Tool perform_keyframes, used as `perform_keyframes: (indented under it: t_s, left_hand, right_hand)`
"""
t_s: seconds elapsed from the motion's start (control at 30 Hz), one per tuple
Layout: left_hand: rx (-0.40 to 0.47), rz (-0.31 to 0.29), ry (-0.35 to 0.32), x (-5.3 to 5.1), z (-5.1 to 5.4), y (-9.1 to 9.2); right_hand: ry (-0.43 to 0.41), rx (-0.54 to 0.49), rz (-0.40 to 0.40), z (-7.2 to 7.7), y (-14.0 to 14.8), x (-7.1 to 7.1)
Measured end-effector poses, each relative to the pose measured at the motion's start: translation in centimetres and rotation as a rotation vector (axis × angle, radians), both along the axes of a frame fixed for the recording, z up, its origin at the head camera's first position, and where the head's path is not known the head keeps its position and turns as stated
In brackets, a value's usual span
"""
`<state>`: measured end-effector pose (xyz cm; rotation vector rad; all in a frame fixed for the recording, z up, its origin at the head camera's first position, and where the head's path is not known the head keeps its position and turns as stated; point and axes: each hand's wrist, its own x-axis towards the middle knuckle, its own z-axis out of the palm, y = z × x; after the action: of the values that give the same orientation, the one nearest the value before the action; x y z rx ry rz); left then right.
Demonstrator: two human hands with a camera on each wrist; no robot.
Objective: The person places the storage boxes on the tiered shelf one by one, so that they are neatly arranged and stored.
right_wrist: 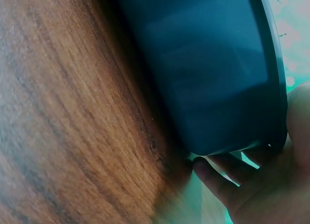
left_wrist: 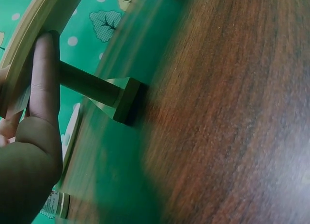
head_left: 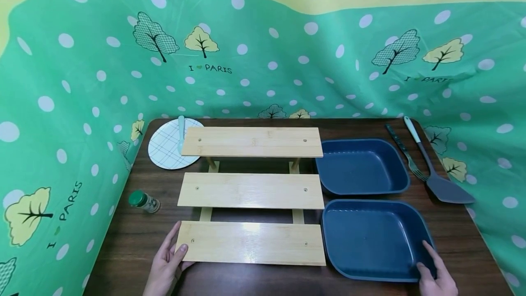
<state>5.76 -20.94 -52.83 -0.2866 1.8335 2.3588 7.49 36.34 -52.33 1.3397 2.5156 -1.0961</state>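
Note:
A three-tier wooden rack (head_left: 251,191) with pale slats stands in the middle of the table. My left hand (head_left: 165,264) holds the left end of its lowest slat, thumb on top and fingers underneath. In the left wrist view a finger lies along the underside of the slat (left_wrist: 22,54), beside a round wooden leg (left_wrist: 89,82). At the right, my right hand (head_left: 439,273) grips the front right corner of the nearer blue tray (head_left: 376,241). The right wrist view has the fingers against the end of that tray (right_wrist: 213,88), with the thumb at its rim.
Behind the nearer tray lies a second blue tray (head_left: 363,168). A fork (head_left: 404,150) and a spatula (head_left: 445,188) lie along the table's right edge. On the left are a white plate (head_left: 164,147), a light-blue utensil (head_left: 181,129) and a green-capped shaker (head_left: 144,201).

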Motion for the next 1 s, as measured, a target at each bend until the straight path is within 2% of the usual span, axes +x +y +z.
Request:
perform_keyframes:
  t_s: [0.2, 0.37, 0.77, 1.0]
  left_hand:
    - [0.031, -0.016, 0.056, 0.1, -0.2, -0.1]
    - [0.038, -0.019, 0.069, 0.1, -0.3, -0.1]
    - [0.003, -0.017, 0.041, 0.0, -0.3, 0.0]
    - [-0.004, -0.012, 0.021, -0.1, -0.4, 0.1]
  right_hand:
    - [0.020, 0.023, 0.012, 0.1, -0.4, 0.2]
    - [0.016, 0.021, 0.013, 0.3, -0.5, 0.3]
    - [0.005, -0.009, 0.021, 0.3, 0.5, 0.3]
    - [0.034, 0.008, 0.033, 1.3, 0.2, 0.3]
